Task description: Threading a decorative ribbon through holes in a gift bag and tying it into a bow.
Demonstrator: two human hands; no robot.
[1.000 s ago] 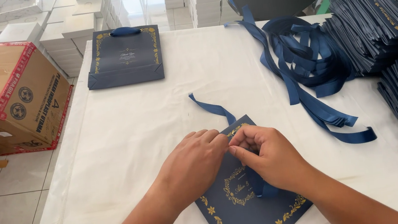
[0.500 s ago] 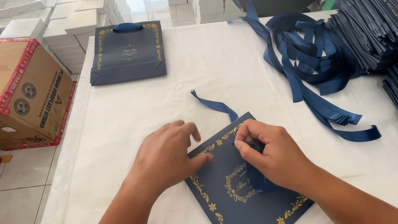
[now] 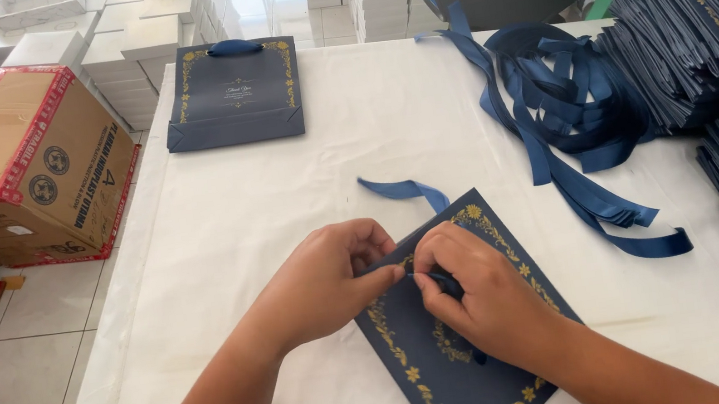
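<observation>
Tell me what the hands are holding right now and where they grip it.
Both hands pinch the blue ribbon at the bag's top edge: the left hand at the upper left corner, the right hand just beside it, where the ribbon meets the bag.

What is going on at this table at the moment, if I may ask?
A person works at a white-covered table. Both hands, the left hand and the right hand, pinch a blue ribbon at the top edge of a flat navy paper bag with gold ornament. A similar bag with a ribbon handle lies farther back, loose ribbons and stacked flat bags to the right.
</observation>
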